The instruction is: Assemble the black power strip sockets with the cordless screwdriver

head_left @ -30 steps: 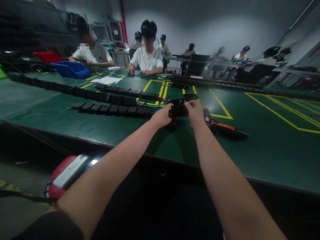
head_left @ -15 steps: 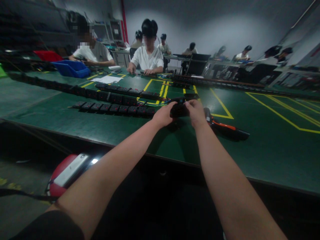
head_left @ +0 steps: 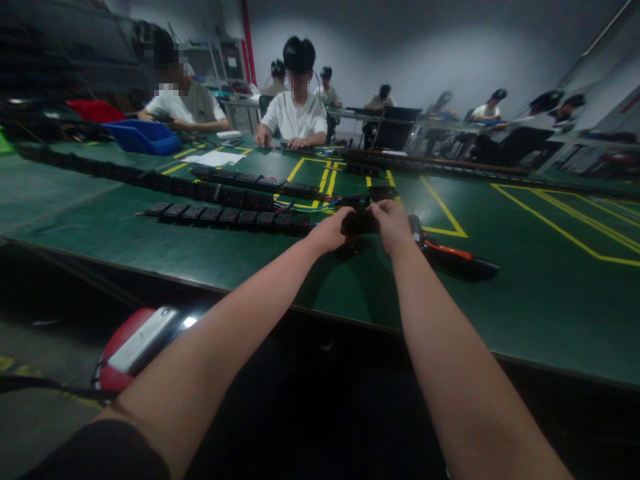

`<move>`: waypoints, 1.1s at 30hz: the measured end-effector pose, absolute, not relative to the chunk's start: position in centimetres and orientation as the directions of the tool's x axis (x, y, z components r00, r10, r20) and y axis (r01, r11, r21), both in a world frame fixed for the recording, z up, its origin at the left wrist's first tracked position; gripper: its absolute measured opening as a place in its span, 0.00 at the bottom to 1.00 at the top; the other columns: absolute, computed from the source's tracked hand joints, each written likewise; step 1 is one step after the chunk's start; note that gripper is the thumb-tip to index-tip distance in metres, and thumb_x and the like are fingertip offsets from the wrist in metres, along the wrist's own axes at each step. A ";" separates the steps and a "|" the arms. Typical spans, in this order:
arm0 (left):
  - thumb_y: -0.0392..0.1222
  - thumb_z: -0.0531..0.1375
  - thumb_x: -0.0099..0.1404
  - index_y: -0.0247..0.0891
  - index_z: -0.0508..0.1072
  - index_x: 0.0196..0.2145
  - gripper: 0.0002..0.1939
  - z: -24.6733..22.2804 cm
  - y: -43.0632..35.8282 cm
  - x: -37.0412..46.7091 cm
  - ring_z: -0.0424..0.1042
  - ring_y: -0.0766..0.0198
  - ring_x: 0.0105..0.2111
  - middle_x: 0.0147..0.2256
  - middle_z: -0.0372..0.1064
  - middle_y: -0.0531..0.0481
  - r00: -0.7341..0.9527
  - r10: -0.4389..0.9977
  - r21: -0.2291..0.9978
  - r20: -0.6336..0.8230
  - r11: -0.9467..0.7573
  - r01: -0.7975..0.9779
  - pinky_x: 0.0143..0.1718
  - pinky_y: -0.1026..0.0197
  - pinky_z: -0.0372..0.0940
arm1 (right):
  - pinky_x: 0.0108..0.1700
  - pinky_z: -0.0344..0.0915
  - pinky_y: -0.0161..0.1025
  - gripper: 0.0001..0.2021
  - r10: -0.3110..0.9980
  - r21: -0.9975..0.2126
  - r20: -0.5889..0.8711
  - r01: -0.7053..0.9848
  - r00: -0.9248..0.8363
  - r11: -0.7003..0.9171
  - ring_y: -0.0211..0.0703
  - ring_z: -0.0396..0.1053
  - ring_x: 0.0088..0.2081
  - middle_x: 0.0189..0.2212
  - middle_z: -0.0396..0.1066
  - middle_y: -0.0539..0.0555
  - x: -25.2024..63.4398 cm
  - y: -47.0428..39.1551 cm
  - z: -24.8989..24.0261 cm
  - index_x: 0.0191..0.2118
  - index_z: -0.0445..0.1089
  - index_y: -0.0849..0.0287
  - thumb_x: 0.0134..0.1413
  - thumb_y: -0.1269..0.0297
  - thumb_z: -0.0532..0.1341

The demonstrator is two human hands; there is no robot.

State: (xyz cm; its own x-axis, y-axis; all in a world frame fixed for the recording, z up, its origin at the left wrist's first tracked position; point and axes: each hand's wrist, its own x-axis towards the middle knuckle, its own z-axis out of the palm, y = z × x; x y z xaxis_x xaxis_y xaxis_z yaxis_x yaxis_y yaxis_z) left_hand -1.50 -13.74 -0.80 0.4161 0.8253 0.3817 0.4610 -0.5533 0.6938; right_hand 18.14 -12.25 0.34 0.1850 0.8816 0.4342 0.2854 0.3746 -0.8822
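My left hand [head_left: 330, 231] and my right hand [head_left: 393, 225] grip a small black block-shaped part [head_left: 359, 224] from its two sides, just above the green table. Fingers of both hands are closed on its edges, and the far side of the part is hidden. Left of my left hand lies a row of black socket-like modules [head_left: 225, 217] with small red marks. Thin coloured wires [head_left: 315, 207] run behind the held part. To the right of my right hand rests a black and orange handled tool [head_left: 453, 257].
Longer black module strips [head_left: 150, 179] cross the green table [head_left: 200, 257], which bears yellow tape lines [head_left: 445, 210]. A blue bin [head_left: 143, 137], a red bin [head_left: 97, 111] and white paper [head_left: 214, 159] are at the far left. Several people sit beyond. A red stool [head_left: 120, 340] stands below the table edge.
The held black part has tilted slightly, so that a smoother, flatter face shows toward me. Both hands stay in nearly the same place.
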 end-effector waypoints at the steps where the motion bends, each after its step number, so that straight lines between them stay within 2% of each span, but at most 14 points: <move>1: 0.40 0.70 0.58 0.42 0.65 0.63 0.36 -0.8 -13.7 -1.5 0.77 0.47 0.51 0.52 0.77 0.41 0.414 0.824 0.698 0.387 -0.555 0.452 0.56 0.44 0.71 | 0.45 0.63 0.45 0.15 0.884 -0.885 0.430 0.277 0.183 0.373 0.45 0.67 0.39 0.33 0.71 0.50 18.2 -12.2 0.3 0.33 0.68 0.53 0.52 0.47 0.66; 5: 0.39 0.70 0.57 0.43 0.65 0.63 0.37 -1.1 -13.4 -1.5 0.78 0.48 0.49 0.50 0.78 0.42 0.406 0.833 0.713 0.377 -0.540 0.446 0.54 0.44 0.72 | 0.46 0.64 0.46 0.17 0.886 -0.897 0.420 0.237 0.198 0.372 0.46 0.68 0.40 0.34 0.72 0.50 18.3 -12.2 0.3 0.33 0.67 0.53 0.51 0.46 0.66; 11: 0.39 0.71 0.57 0.42 0.63 0.64 0.40 -1.2 -13.3 -1.5 0.78 0.49 0.47 0.49 0.78 0.41 0.396 0.830 0.711 0.392 -0.547 0.443 0.53 0.46 0.72 | 0.47 0.64 0.46 0.13 0.885 -0.901 0.416 0.230 0.211 0.369 0.45 0.68 0.39 0.33 0.72 0.50 18.3 -12.8 0.7 0.34 0.70 0.53 0.52 0.50 0.67; 21: 0.44 0.73 0.56 0.46 0.63 0.67 0.43 -1.2 -13.2 -1.6 0.75 0.46 0.56 0.57 0.74 0.41 0.424 0.778 0.656 0.463 -0.623 0.426 0.60 0.43 0.70 | 0.45 0.64 0.46 0.13 0.893 -0.904 0.414 0.200 0.180 0.379 0.45 0.68 0.39 0.33 0.72 0.50 18.0 -12.6 0.6 0.33 0.70 0.53 0.51 0.51 0.67; 33: 0.46 0.73 0.57 0.46 0.64 0.65 0.41 -1.2 -13.3 -1.6 0.78 0.47 0.50 0.51 0.78 0.42 0.400 0.832 0.700 0.385 -0.545 0.461 0.55 0.45 0.72 | 0.47 0.63 0.46 0.11 0.879 -0.885 0.447 0.228 0.169 0.406 0.45 0.67 0.38 0.34 0.72 0.50 18.3 -12.2 0.2 0.33 0.69 0.53 0.52 0.52 0.66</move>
State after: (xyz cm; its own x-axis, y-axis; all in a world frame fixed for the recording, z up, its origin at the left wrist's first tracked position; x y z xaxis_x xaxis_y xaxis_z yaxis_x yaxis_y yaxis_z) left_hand -1.59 -13.29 -1.24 0.4000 0.8319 0.3847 0.4609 -0.5453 0.7001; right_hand 18.26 -12.22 0.17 0.1685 0.8787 0.4466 0.2283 0.4059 -0.8849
